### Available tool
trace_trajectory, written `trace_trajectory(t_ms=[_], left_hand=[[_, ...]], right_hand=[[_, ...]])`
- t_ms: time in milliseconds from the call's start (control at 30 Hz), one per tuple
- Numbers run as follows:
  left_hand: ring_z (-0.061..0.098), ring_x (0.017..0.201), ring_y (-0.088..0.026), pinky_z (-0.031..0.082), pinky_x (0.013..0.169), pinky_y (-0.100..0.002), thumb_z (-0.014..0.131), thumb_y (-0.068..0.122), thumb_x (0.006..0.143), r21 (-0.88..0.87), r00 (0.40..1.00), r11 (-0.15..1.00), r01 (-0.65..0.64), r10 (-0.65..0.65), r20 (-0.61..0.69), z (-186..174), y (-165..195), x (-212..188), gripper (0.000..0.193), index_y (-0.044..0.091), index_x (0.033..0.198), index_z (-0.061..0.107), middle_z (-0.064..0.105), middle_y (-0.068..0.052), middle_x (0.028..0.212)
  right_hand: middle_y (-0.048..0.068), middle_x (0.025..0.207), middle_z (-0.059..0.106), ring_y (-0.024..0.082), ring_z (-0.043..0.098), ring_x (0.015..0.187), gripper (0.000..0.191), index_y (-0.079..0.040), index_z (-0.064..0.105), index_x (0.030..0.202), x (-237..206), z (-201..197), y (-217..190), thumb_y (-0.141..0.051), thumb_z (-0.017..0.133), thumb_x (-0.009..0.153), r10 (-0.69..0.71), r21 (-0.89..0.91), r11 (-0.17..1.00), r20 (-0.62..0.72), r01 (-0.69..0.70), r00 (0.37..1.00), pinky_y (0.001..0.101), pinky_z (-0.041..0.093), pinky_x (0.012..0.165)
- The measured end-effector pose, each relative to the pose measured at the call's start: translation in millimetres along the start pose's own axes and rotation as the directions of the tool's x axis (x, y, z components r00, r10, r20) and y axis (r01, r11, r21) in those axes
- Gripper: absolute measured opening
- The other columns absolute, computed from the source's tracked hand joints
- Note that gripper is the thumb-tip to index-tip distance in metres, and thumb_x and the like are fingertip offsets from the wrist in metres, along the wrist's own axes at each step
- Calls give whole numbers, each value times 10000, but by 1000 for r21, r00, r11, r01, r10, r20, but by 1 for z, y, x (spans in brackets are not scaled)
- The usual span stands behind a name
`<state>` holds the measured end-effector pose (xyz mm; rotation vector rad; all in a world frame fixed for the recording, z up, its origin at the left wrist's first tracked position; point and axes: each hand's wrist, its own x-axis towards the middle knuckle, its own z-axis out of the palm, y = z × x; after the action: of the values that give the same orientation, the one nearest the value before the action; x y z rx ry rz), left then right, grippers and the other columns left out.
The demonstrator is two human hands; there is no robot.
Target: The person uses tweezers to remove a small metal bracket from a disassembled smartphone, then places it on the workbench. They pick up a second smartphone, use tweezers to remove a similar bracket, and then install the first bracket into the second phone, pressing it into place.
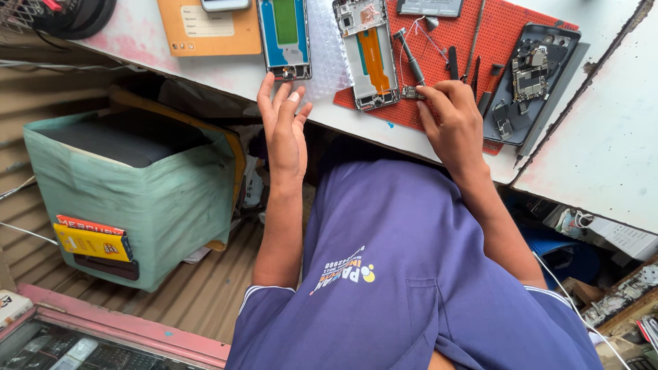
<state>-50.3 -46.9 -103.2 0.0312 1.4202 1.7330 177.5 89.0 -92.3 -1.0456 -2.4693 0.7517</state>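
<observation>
- White desk (603, 130) carries a red mat (510, 27) crowded with opened phone frames and tools.
- Right hand (452, 120) seemingly pinches a small circuit board (411, 92) near the desk's front edge.
- Left hand (284, 127), fingers spread, holds nothing below a phone frame (286, 38).
- Green box (137, 185) stands on the floor.

White bench (603, 130), top of view. Red mat (521, 27) at 1 o'clock bore an open phone frame (370, 55), a screwdriver (411, 58) and a dark back shell (531, 75). Right hand (452, 123) pinched a small board (411, 92) at the mat's near edge. Left hand (284, 127), fingers spread, lay at 12 o'clock just below a second phone frame (285, 38). Green bin (151, 199) at 9 o'clock.
</observation>
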Motion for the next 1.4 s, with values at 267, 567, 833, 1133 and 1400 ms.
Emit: trace_trajectory(t_ms=[267, 567, 833, 1133, 1400], left_hand=[[564, 1201, -225, 478, 955, -362, 582, 201, 1034, 49, 1000, 999, 0, 1, -24, -3, 6, 11, 700, 44, 1628, 245, 493, -186, 1478], [623, 1053, -177, 495, 795, -302, 581, 170, 998, 41, 996, 999, 9, -5, -85, 1, 15, 18, 713, 73, 1601, 214, 594, -121, 1273], [628, 898, -117, 475, 646, -225, 619, 102, 1033, 72, 999, 997, -4, 8, -50, -2, 22, 39, 357, -9, 1349, 496, 648, -78, 1132], [639, 829, -108, 475, 617, -219, 653, 109, 1047, 143, 999, 990, -5, -2, 46, 3, 33, 52, 381, -33, 1376, 526, 699, -93, 1045], [714, 969, -194, 643, 843, -364, 563, 17, 1035, -32, 988, 997, 70, -65, 137, 8, 36, 58, 298, -18, 1324, 501, 706, -127, 1147]], right_hand=[[100, 1090, 601, 281, 599, 1011, 279, -30, 733, 1224, 8, 1, -8, -114, 842, 982, 5, -57, 998, 11, -4, 1000, 409, 522, 858], [94, 1081, 603, 285, 602, 1037, 200, -44, 732, 1121, 14, 1, -13, -96, 842, 962, 42, -50, 998, 10, -41, 999, 411, 520, 885], [108, 1061, 593, 261, 603, 1005, 186, -36, 729, 1117, 11, 2, -16, -88, 835, 974, 173, 47, 984, -23, -172, 985, 383, 524, 869], [85, 1065, 605, 188, 604, 939, 195, -36, 742, 1124, 9, 1, -21, -63, 836, 955, 235, 178, 958, -34, -225, 971, 339, 529, 820], [55, 1091, 667, 122, 652, 940, 152, -9, 702, 1100, 13, -4, -5, 17, 742, 956, 475, 864, 269, 265, -425, 839, 235, 554, 829]])
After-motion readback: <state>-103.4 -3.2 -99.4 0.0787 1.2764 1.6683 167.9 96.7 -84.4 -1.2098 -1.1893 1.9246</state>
